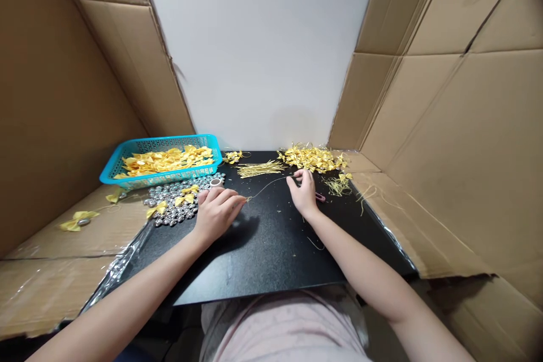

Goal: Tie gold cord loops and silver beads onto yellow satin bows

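Note:
A thin yellowish cord (268,185) runs in a slack curve between my hands above the black tabletop. One end is pinched in the fingertips of my left hand (218,209), where a small loop or knot seems to show; anything else there is hidden. My right hand (304,192) has thumb and fingers closed on the cord's other end. Beside my left hand lie many silver domed beads (173,214) with a few yellow ribbon bows (157,209) among them. A pink-handled item (320,197), partly hidden, rests by my right hand.
A blue basket (111,168) of yellow bows stands at back left. Gold cords (261,168) lie bundled at back centre, with a pile of corded bows (311,157) to their right. Cord scraps (338,185) lie at right. Cardboard walls (462,141) flank the table.

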A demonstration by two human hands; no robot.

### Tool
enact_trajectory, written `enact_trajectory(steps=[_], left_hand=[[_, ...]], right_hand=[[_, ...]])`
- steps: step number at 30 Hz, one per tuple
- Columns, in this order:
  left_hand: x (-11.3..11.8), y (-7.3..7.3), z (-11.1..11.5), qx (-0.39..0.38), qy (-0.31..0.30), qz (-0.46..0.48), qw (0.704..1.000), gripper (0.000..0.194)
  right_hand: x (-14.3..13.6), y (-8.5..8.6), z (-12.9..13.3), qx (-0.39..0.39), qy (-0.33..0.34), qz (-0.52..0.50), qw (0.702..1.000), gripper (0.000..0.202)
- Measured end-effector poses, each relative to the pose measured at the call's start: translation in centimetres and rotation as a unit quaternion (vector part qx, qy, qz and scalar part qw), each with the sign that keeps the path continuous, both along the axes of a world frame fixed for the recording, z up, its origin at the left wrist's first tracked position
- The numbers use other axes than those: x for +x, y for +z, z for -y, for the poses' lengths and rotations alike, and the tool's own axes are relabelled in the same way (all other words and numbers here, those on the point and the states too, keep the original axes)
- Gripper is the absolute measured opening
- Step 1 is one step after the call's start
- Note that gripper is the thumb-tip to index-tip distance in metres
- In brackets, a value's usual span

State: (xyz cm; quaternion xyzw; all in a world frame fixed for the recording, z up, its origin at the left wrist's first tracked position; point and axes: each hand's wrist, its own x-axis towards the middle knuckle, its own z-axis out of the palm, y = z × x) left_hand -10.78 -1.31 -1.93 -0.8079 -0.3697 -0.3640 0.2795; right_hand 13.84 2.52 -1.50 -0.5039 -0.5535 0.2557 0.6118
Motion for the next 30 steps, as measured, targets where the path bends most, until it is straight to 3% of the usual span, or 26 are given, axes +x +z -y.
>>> enact_trajectory(steps=[1,3,7,9,13,17,21,26,30], left_hand=[[0.0,0.1,0.0,-0.002,-0.006,0.008,1.000,0.008],[0.1,0.3,0.1,-0.005,-0.015,0.023,1.000,0.009],[0.1,0.5,0.2,-0.005,-0.024,0.041,0.999,0.009],[0.1,0.6,0.4,-0.006,-0.031,0.046,0.998,0.008],[0.1,0.6,0.4,-0.005,-0.046,0.057,0.997,0.009],[-0.1,0.4,0.2,-0.001,-0.038,0.072,0.997,0.008],[-0.4,0.4,0.0,-0.011,-0.035,0.108,0.993,0.010],[-0.7,0.6,0.0,-0.052,-0.033,0.164,0.985,0.015],[-0.9,0.5,0.1,-0.067,-0.049,0.200,0.976,0.013]], right_hand=[[-0.3,-0.2,0.2,0.049,-0.055,0.058,0.996,0.015],[-1.2,-0.5,0.9,0.115,-0.069,0.151,0.979,0.019],[-4.0,-1.0,2.8,0.136,0.090,0.275,0.947,0.024],[-5.2,-1.2,3.3,0.123,0.152,0.283,0.939,0.023],[-6.1,-1.7,3.2,0.095,0.195,0.220,0.951,0.001],[-5.8,-1.6,2.9,0.084,0.265,0.157,0.948,0.006],[-5.6,-1.1,3.3,0.075,0.327,0.176,0.926,0.007],[-5.2,-0.8,3.6,0.059,0.357,0.258,0.896,0.009],[-4.4,-0.9,3.3,0.067,0.328,0.309,0.890,0.007]])
